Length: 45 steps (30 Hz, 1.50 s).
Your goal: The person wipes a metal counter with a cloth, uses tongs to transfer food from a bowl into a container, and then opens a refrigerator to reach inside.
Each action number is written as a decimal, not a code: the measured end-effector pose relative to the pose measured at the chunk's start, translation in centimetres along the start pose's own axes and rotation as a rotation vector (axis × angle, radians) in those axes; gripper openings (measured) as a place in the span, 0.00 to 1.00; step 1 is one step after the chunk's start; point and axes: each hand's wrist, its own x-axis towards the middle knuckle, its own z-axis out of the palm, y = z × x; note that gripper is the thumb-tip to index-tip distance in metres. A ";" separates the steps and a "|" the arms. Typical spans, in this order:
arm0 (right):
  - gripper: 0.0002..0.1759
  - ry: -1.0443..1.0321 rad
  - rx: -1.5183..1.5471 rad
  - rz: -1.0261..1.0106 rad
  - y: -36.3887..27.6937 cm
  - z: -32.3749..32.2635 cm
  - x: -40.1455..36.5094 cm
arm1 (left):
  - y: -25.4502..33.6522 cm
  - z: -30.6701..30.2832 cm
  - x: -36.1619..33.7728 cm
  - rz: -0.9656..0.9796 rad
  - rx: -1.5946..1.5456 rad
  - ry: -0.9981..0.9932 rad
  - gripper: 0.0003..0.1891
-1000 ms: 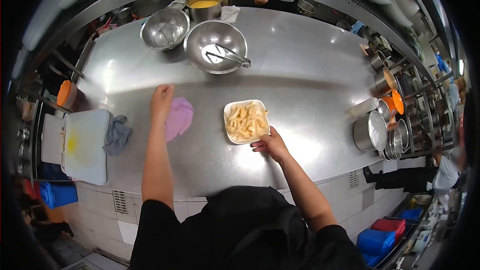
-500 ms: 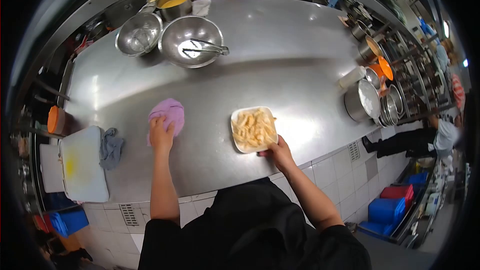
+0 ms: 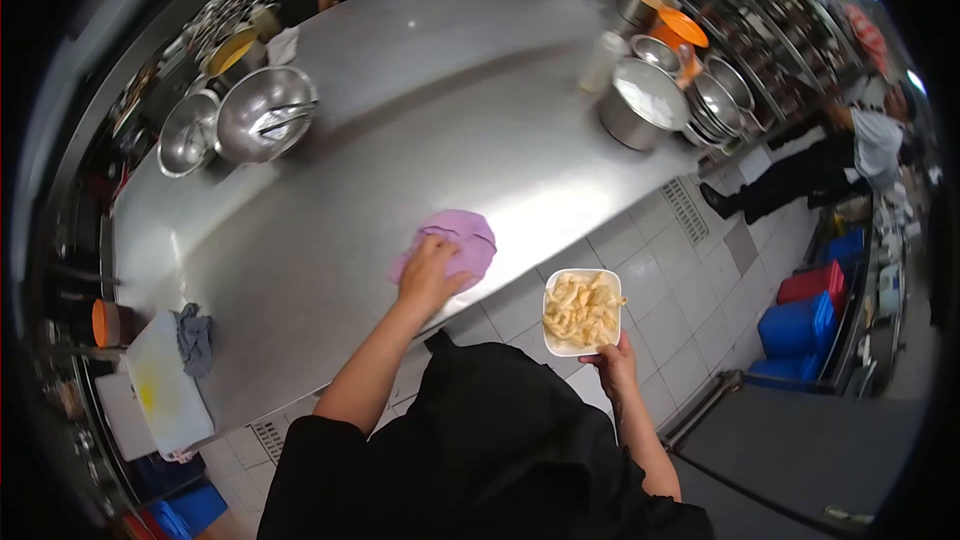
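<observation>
My left hand (image 3: 430, 275) presses on a crumpled pink-purple cloth (image 3: 472, 240) near the front edge of the steel table (image 3: 370, 200), its fingers bent into the fabric. In my right hand (image 3: 614, 362) is a white square dish (image 3: 574, 349), gripped at its near right corner. The dish is held level over the floor, just off the table's front edge. Pale yellow pieces of food (image 3: 583, 310) fill it; their exact kind I cannot make out. Part of the cloth is hidden under my left hand.
Steel bowls (image 3: 238, 130), one with tongs (image 3: 288, 118), stand at the back left. A steel pot (image 3: 630, 120) and squeeze bottle (image 3: 603, 62) are at the right end. Left are a cutting board (image 3: 170, 380) and grey cloth (image 3: 194, 342). A co-worker (image 3: 840, 155) stands at right.
The dish has been lifted off the table and carried right, past its edge, in my right hand. My left hand has slid the cloth rightward along the table. The view has turned right.
</observation>
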 end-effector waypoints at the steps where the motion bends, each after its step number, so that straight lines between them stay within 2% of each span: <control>1: 0.28 0.030 0.013 -0.015 0.2 -1.9 -0.5 | 2.4 1.4 0.4 0.038 -0.039 -0.032 0.20; 5: 0.29 0.149 0.087 -0.040 1.5 -9.2 -2.5 | 6.7 6.6 2.0 0.117 0.030 -0.061 0.18; 7: 0.29 0.194 0.129 -0.036 2.1 -12.8 -3.2 | 5.4 7.5 2.7 0.046 0.014 -0.010 0.18; 8: 0.29 0.231 0.149 -0.051 2.5 -14.6 -3.4 | 1.1 9.3 3.2 0.147 0.197 0.161 0.18; 9: 0.28 0.246 0.165 -0.065 2.8 -16.4 -3.4 | 1.8 7.2 3.3 -0.115 0.192 0.138 0.20; 10: 0.28 0.268 0.184 -0.076 3.2 -17.8 -3.6 | 0.8 5.3 3.9 -0.270 0.151 0.133 0.23; 12: 0.28 0.300 0.243 -0.068 3.0 -20.9 -4.0 | -7.7 3.7 4.0 -0.255 0.305 0.206 0.24; 13: 0.28 0.312 0.252 -0.077 3.0 -22.1 -4.0 | -6.5 1.6 3.6 -0.387 0.395 0.176 0.23; 14: 0.28 0.333 0.275 -0.110 2.3 -23.2 -4.1 | -10.5 0.9 4.0 -0.325 0.627 0.166 0.22; 15: 0.28 0.353 0.283 -0.124 1.9 -24.5 -4.0 | -7.7 0.2 3.7 -0.413 0.642 0.179 0.20; 17: 0.28 0.409 0.299 -0.155 1.3 -26.7 -3.5 | 2.2 0.6 3.8 -0.409 0.569 0.346 0.17; 18: 0.28 0.426 0.304 -0.164 1.2 -28.1 -3.1 | 3.4 2.0 5.2 -0.375 0.551 0.331 0.17; 20: 0.27 0.467 0.317 -0.175 1.0 -31.0 -2.2 | 5.5 6.0 8.2 -0.191 0.184 0.292 0.16; 21: 0.27 0.488 0.342 -0.174 0.5 -32.3 -1.9 | 8.3 9.2 9.9 -0.155 -0.155 0.221 0.16; 22: 0.27 0.507 0.366 -0.175 -0.2 -33.7 -1.5 | 11.6 12.3 11.6 -0.130 -0.184 0.206 0.16; 24: 0.27 0.524 0.377 -0.187 -1.8 -36.6 -0.8 | 21.9 18.1 14.5 -0.176 -0.524 -0.112 0.15; 26: 0.27 0.577 0.348 -0.196 -3.7 -39.7 -0.2 | 29.5 26.0 17.6 -0.061 -0.639 -0.347 0.15; 28: 0.27 0.641 0.362 -0.200 -5.7 -42.9 0.3 | 38.4 33.2 19.2 -0.001 -0.627 -0.632 0.16; 30: 0.27 0.691 0.390 -0.205 -7.8 -46.3 0.6 | 47.1 40.2 19.5 0.184 -0.580 -0.868 0.18; 33: 0.28 0.788 0.424 -0.230 -10.8 -49.9 0.8 | 58.7 48.2 19.9 0.319 -0.583 -1.301 0.20; 34: 0.28 0.804 0.433 -0.251 -11.6 -51.0 1.1 | 61.7 50.6 20.3 0.367 -0.563 -1.431 0.21; 35: 0.28 0.835 0.432 -0.243 -12.4 -52.3 1.5 | 64.5 52.8 20.9 0.397 -0.556 -1.438 0.21; 37: 0.28 0.879 0.450 -0.252 -13.6 -55.3 2.5 | 69.7 56.7 22.3 0.493 -0.404 -1.774 0.19; 40: 0.29 0.889 0.466 -0.250 -15.2 -60.8 3.9 | 75.9 60.9 23.8 0.554 -0.280 -1.845 0.17; 41: 0.28 0.879 0.473 -0.252 -16.0 -63.0 4.7 | 77.9 62.2 24.5 0.495 -0.287 -1.879 0.17; 45: 0.26 0.782 0.476 -0.252 -20.3 -71.7 8.8 | 84.1 67.4 28.7 0.465 -0.222 -1.872 0.17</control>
